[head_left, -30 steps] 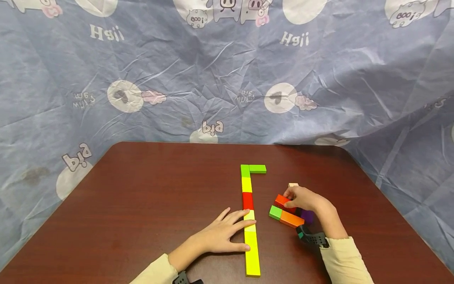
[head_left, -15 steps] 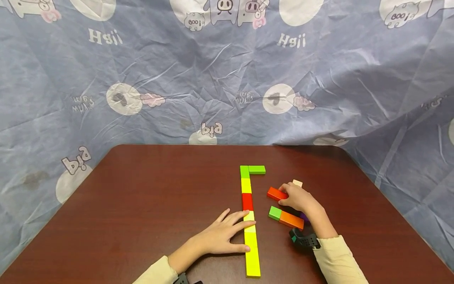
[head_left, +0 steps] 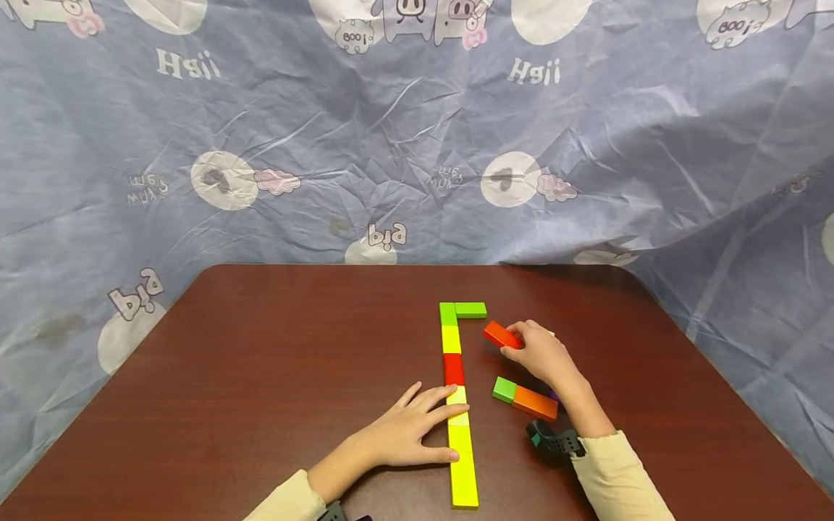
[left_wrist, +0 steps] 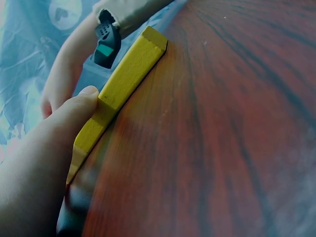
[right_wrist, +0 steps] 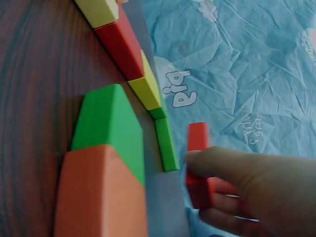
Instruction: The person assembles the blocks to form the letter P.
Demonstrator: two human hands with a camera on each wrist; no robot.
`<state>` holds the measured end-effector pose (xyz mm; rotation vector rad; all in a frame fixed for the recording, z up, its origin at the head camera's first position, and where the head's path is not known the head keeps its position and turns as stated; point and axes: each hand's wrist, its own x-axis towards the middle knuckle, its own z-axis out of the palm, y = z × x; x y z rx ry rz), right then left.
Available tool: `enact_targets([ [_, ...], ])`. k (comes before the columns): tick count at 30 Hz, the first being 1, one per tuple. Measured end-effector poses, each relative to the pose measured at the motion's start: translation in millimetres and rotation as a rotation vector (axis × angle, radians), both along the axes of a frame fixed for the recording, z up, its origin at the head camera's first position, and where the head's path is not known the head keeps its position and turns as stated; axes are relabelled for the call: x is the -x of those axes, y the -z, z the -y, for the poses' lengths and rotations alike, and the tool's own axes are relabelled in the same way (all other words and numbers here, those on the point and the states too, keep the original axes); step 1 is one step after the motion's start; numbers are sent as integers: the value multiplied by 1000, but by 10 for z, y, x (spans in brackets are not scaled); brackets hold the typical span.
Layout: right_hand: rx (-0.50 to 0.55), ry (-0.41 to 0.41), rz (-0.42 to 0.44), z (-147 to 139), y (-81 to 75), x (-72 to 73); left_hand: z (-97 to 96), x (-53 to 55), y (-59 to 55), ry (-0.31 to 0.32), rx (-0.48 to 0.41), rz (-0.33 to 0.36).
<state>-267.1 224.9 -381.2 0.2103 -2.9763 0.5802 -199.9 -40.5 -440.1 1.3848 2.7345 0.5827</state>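
Red block [head_left: 501,335], pinched in right hand [head_left: 542,353]

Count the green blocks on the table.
3: one green block at the far end of the long row, another just right of it, one against the orange block. The right hand may hide others.

A creased blue-grey cloth [head_left: 326,116] hangs behind the table [head_left: 293,325], meeting its far edge [head_left: 326,265] and spreading past both sides. The cloth's print shows pale discs [head_left: 511,170], pink clouds [head_left: 557,187], white lettering [head_left: 534,71] and, at the top of the head view, cartoon pigs [head_left: 410,27]. The table is dark red-brown, its far corners [head_left: 211,272] rounded, with darker grain streaks [left_wrist: 249,163] in the left wrist view.
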Motion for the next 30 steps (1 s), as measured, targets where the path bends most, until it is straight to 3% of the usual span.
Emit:
enact_targets([
  [5,96,87,-107,18,33,87,19,17,-13,2,3,-3],
  [8,151,131,-129,20,72,180,27,23,-18,7,5,-3],
  [12,173,138,-109,29,113,334,36,22,-20,5,10,-6],
  [17,123,127,-59,-28,175,507,22,9,-14,3,9,-29],
  [23,86,148,47,-141,301,553,-13,-23,15,20,17,-39],
  [30,107,107,25,-178,320,583,-5,5,5,10,12,-33],
])
